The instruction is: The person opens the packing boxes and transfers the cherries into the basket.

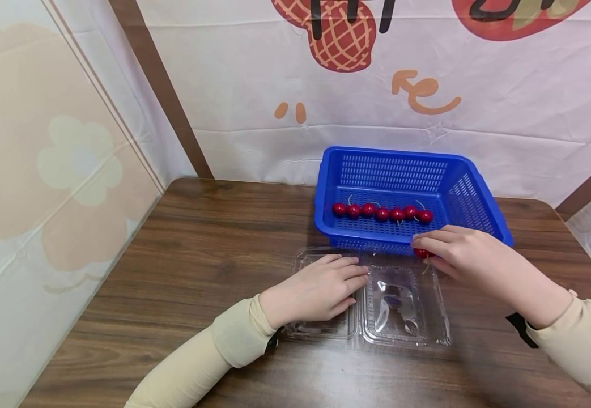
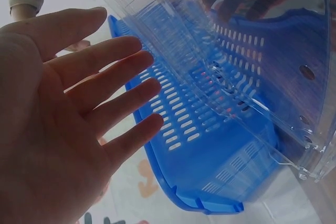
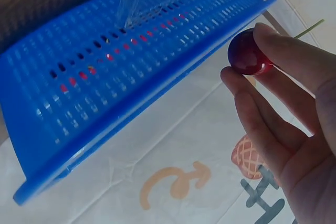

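My right hand [image 1: 473,258] pinches a red cherry [image 3: 247,53] between thumb and fingers, its green stem sticking out past the thumb in the right wrist view. In the head view that hand is at the basket's near right side, above the clear container's far right corner. My left hand [image 1: 320,289] is over the left half of the clear plastic clamshell container [image 1: 394,311], fingers extended towards its middle fold. The left wrist view shows those fingers straight and spread. Inside the blue basket [image 1: 387,154], several red cherries [image 1: 382,214] lie in a row.
A brown wooden table [image 1: 188,243] carries the basket at the back and the opened container in front of it. Behind the table's far edge hangs a printed white cloth [image 1: 234,73], with another pale printed cloth [image 1: 15,170] on the left.
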`<state>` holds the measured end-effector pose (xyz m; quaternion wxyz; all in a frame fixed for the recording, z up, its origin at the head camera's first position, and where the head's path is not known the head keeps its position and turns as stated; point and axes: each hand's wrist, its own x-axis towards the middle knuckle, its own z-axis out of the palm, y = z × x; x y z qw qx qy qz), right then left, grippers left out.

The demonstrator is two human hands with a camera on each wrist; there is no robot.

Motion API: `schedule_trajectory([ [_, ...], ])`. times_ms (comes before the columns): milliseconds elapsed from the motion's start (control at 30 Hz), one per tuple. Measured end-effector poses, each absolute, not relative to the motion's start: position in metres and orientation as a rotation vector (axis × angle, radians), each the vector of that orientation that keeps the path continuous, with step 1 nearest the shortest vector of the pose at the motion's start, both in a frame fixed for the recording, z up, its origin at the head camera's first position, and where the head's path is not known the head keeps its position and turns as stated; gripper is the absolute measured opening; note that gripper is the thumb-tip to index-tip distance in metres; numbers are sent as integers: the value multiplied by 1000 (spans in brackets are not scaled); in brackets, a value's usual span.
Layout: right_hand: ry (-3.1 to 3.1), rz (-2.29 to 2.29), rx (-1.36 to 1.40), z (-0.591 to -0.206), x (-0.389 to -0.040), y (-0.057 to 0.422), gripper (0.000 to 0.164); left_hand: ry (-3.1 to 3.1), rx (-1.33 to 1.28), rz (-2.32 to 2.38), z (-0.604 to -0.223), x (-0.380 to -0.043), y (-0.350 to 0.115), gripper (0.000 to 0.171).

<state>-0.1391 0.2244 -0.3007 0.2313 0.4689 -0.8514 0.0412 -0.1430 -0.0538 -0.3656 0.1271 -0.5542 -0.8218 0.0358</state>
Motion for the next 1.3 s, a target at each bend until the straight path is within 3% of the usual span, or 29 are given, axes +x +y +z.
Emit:
schedule_trajectory([
  [67,-2350,102,1283,-299,-141,226,24,-2394,-1614,103,-365,-143,-54,47],
  [200,-2362,96,1277,-297,-146,230,33,-2402,-1613,111,-365,-142,-53,47],
  [367,-2380,84,1263,-295,-152,233,24,-2401,-1610,116,-365,-142,-53,47],
  [433,-2388,80,1253,-294,-154,234,34,-2400,-1611,115,-365,-142,-53,47],
  [1300,-2602,-34,1153,-277,-205,241,27,-2417,-1615,120,-365,-143,-53,47],
])
